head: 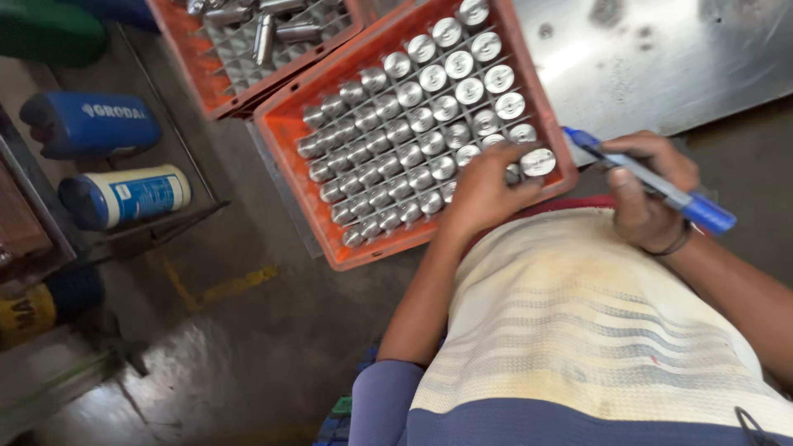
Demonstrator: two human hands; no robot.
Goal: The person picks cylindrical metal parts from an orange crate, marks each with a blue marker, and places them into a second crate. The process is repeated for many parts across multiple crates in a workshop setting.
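Observation:
An orange plastic crate [285, 132] holds several rows of upright shiny metal cylinders [429, 107] in a divider grid. My left hand [483, 192] reaches into the crate's near right corner, fingers on one metal cylinder [537, 162] there. My right hand [643, 186] is just right of the crate, shut around a blue marker pen [661, 188] that points toward the crate. A dark band sits on my right wrist.
A second orange crate [194, 58] with loose metal parts stands behind the first. A steel sheet [661, 58] lies at the upper right. Blue and white cans [124, 198] rest on a low rack at left. The concrete floor [248, 330] lies below.

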